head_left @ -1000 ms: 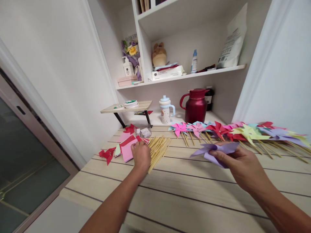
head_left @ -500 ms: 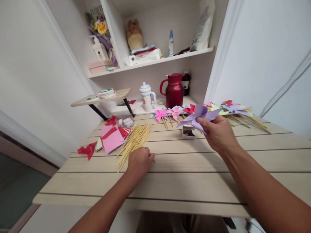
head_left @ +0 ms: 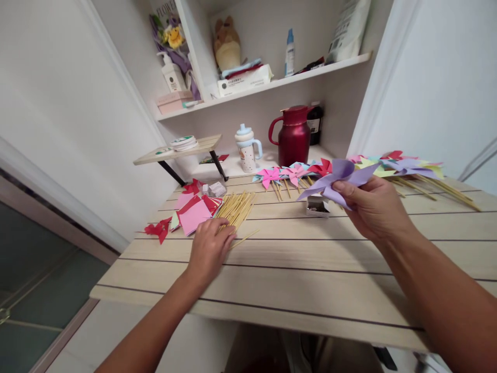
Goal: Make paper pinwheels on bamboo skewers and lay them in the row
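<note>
A purple paper pinwheel [head_left: 341,181] is pinched between the thumb and fingers of my right hand [head_left: 378,210], raised above the table at the right. On the left, my left hand [head_left: 209,246] rests over the near end of a heap of thin wooden sticks [head_left: 236,207]. Its fingers curve loosely over the sticks, with the thumb apart from them. One loose stick [head_left: 248,237] lies just right of that hand. Behind the purple pinwheel sits a small open box [head_left: 318,206], its contents too small to name.
Pink and red paper squares [head_left: 195,216] and a red folded paper piece [head_left: 158,230] lie at the left. Finished pinwheels on sticks, such as a pink one [head_left: 268,177], line the back. A red jug [head_left: 294,137], a cup [head_left: 246,150] and a small raised stand [head_left: 155,154] stand behind.
My left hand has gone from a closed fist to looser fingers over the sticks, shifting left. A single stick now shows beside it. My right hand still holds the purple pinwheel; the view has turned slightly.
</note>
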Demonstrator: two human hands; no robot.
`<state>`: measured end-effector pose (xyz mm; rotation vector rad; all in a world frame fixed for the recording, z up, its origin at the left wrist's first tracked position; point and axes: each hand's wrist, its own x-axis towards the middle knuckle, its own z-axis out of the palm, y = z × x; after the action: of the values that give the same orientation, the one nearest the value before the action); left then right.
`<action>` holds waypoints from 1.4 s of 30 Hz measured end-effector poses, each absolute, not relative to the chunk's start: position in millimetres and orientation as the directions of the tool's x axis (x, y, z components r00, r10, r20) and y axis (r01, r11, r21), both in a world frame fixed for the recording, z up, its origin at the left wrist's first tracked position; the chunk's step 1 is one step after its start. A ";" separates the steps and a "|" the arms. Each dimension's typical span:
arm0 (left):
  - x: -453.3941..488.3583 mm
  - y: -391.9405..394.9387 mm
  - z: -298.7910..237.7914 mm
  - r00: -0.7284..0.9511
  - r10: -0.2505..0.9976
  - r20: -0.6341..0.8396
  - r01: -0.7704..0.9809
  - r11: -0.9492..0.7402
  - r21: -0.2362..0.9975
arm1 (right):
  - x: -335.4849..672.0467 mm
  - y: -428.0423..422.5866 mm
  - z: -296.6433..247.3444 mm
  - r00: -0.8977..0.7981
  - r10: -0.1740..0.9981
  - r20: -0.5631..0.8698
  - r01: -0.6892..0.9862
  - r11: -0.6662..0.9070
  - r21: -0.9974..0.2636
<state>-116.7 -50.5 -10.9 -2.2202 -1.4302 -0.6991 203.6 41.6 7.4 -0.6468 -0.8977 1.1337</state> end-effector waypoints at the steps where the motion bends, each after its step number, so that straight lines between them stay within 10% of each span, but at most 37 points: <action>1: -117.3 -53.7 -11.8 0.356 0.716 0.600 0.917 -0.390 -0.079 | 202.4 40.9 7.0 0.143 0.953 0.268 -0.473 0.303 -0.827; 17: -80.2 -34.8 -23.1 0.292 0.935 0.199 0.940 -0.242 -0.241 | 199.7 38.8 1.0 0.060 0.975 0.214 -0.403 0.220 -0.888; 30: 0.4 -2.5 -19.8 0.319 0.631 0.707 0.835 -0.540 0.104 | 172.0 41.7 4.3 0.132 0.977 0.168 -0.746 0.210 -0.632; 42: 15.7 22.7 -40.9 0.306 0.745 0.593 0.839 -0.506 0.203 | 174.5 44.0 -0.3 0.000 1.000 0.011 -0.864 0.006 -0.504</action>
<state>15.7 22.7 -40.9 -2.4186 -1.4782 -0.9736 174.5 44.0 -0.3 -0.4057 -0.4225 1.5274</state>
